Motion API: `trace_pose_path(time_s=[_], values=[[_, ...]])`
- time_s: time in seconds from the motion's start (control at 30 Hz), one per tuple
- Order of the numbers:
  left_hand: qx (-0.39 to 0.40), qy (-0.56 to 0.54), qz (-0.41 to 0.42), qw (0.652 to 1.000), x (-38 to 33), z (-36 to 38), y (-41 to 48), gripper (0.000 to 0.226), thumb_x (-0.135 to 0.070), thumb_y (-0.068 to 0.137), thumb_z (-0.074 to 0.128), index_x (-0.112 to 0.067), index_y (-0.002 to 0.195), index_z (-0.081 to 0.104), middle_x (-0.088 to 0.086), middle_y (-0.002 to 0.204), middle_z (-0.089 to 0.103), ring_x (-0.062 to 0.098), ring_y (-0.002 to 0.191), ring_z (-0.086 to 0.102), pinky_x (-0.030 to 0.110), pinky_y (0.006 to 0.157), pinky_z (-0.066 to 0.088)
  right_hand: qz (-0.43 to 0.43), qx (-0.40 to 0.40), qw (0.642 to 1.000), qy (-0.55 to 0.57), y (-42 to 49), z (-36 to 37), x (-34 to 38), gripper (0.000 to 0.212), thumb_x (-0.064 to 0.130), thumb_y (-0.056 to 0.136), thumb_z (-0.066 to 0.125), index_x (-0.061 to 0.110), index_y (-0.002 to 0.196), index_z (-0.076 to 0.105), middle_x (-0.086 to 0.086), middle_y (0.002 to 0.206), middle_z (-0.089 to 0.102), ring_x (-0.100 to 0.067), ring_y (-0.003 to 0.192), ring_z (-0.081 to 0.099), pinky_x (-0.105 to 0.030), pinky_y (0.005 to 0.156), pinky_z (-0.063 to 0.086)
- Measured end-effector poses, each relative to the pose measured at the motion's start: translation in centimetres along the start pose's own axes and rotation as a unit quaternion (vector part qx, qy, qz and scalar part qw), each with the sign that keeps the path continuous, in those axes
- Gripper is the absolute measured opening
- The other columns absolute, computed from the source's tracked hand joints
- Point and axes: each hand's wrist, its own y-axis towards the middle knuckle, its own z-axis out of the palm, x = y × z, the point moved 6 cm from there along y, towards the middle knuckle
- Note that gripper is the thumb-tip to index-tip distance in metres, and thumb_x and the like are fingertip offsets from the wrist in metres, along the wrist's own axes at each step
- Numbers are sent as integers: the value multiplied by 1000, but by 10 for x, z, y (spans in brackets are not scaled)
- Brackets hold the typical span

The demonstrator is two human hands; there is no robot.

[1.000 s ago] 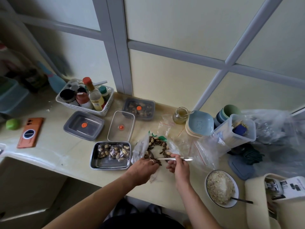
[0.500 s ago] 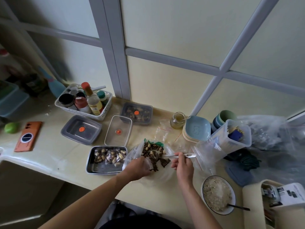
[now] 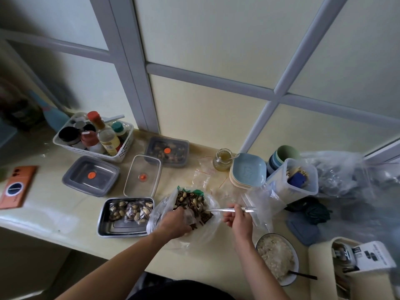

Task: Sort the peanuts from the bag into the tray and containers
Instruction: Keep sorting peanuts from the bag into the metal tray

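A clear plastic bag (image 3: pixel 160 210) lies open on the counter, holding peanuts (image 3: pixel 190 201) mixed with dark strips. My left hand (image 3: pixel 175 221) grips the bag's near edge. My right hand (image 3: pixel 237 219) holds a metal spoon (image 3: pixel 229 210) whose bowl reaches into the peanut mix. Left of the bag sits a steel tray (image 3: pixel 121 228) with peanuts in its far half. Behind it stand a clear container (image 3: pixel 142 176), a grey lidded container (image 3: pixel 91 176) and a grey container (image 3: pixel 166 151) with dark contents.
A white basket of bottles (image 3: pixel 93 137) stands at the back left, an orange phone (image 3: pixel 17 186) at the far left. To the right are a jar (image 3: pixel 223 160), stacked plates (image 3: pixel 247 171), a clear tub (image 3: pixel 292 180), a rice bowl (image 3: pixel 277 258) and crumpled plastic.
The spoon's bowl has gone further into the peanut mix. My left hand has pulled the bag's edge open wider and flatter. The camera has shifted a little.
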Motion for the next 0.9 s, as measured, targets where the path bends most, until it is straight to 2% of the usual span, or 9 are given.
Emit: trace_pose_path(time_s=[0.13, 0.27, 0.4, 0.5, 0.57, 0.67, 0.73, 0.9], values=[[-2, -16, 1, 1000, 2, -3, 5, 36, -31, 76, 72, -17, 99, 50, 2, 96, 60, 21, 87, 56, 31, 74, 50, 66, 3, 995, 69, 10, -3, -12, 25, 14, 106, 47, 4, 98, 69, -12, 66, 66, -17, 53, 60, -26, 49, 42], [-16, -23, 4, 1000, 2, -6, 9, 31, -30, 80, 69, -16, 99, 48, 1, 94, 59, 22, 87, 56, 30, 71, 44, 83, -10, 994, 74, 17, -6, -12, 26, 17, 106, 47, 4, 98, 68, -10, 66, 65, -16, 50, 57, -23, 46, 40], [-46, -35, 4, 998, 1, -9, 13, 28, -28, 82, 64, -14, 102, 49, 2, 92, 62, 23, 86, 58, 33, 72, 48, 32, -12, 999, 5, 13, -6, 9, 31, 22, 105, 47, 3, 94, 69, -12, 68, 64, -18, 53, 56, -25, 49, 44], [-50, -30, 6, 998, -3, -10, 15, 36, -28, 84, 65, -11, 113, 52, 4, 95, 66, 23, 86, 60, 33, 75, 52, -23, 7, 999, -46, 7, 0, 27, 35, 26, 105, 45, 5, 91, 69, -8, 64, 65, -19, 55, 58, -33, 59, 50], [-46, -21, 10, 999, -6, -9, 17, 42, -28, 83, 65, -10, 118, 51, 5, 96, 67, 22, 83, 59, 32, 71, 49, -54, 9, 995, -81, 2, 4, 40, 35, 26, 105, 45, 9, 87, 69, -3, 59, 63, -17, 54, 59, -35, 66, 51], [-38, -6, 19, 999, -10, -8, 20, 46, -30, 83, 63, -8, 122, 50, 6, 96, 67, 23, 83, 59, 33, 72, 50, -90, 1, 990, -106, -5, 7, 59, 36, 23, 106, 45, 10, 82, 69, 0, 57, 61, -14, 51, 58, -28, 60, 49], [-36, -3, 21, 999, -12, -8, 20, 39, -32, 86, 61, -11, 117, 51, 2, 94, 65, 21, 85, 58, 33, 76, 51, -112, -11, 987, -114, -8, 8, 67, 37, 22, 106, 45, 9, 81, 69, -2, 58, 61, -11, 49, 57, -22, 54, 47], [-48, -18, 12, 999, -9, -11, 24, 31, -35, 86, 64, -18, 110, 52, -5, 91, 57, 18, 84, 55, 30, 73, 45, -149, -33, 980, -126, -5, 8, 73, 39, 26, 106, 46, 21, 76, 70, 0, 58, 65, -22, 58, 64, -37, 65, 53]])
